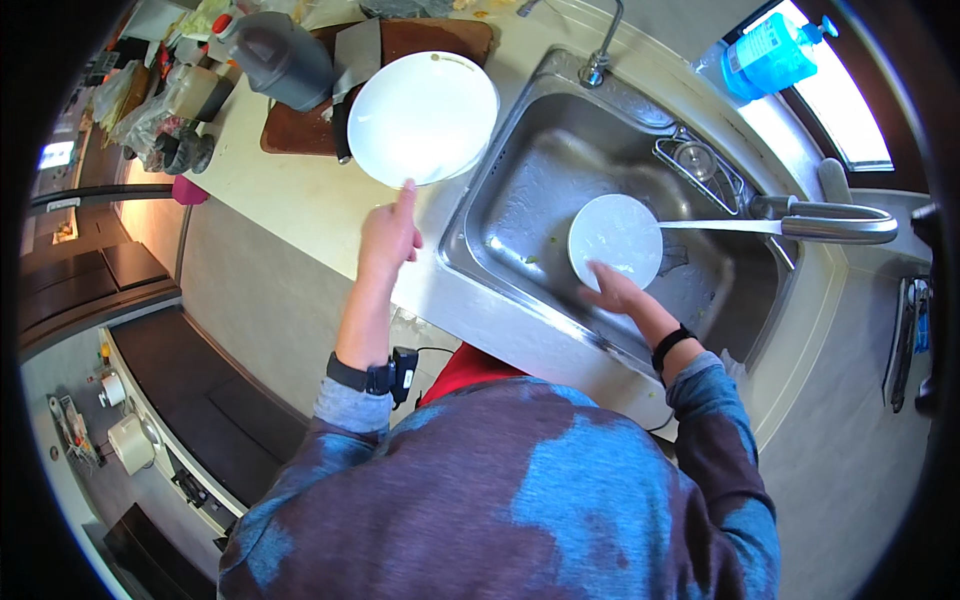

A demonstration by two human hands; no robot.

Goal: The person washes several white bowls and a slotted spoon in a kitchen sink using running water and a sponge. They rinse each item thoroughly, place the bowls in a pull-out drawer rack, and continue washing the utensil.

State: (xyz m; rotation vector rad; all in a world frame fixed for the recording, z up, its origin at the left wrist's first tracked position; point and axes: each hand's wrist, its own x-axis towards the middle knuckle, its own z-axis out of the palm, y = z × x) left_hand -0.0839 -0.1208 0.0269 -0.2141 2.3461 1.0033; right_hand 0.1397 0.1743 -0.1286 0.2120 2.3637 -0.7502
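My left hand (390,234) is at the near edge of a large white plate (422,118), its index finger reaching the rim; the other fingers are curled. That plate lies on the counter left of the sink, partly over a brown cutting board (296,133). In the stainless steel sink (525,180), a smaller white dish (619,232) sits under running water from the faucet (840,223). My right hand (611,287) is at its near rim, with the thumb or a finger over the dish. Whether it grips the dish is unclear.
A cleaver (357,56) lies on the board beside a dark-filled plastic jug (277,64). A wire rack (701,169) hangs in the sink's far corner. The blue soap bottle (772,58) stands by the window. Bags and containers crowd the counter's far left.
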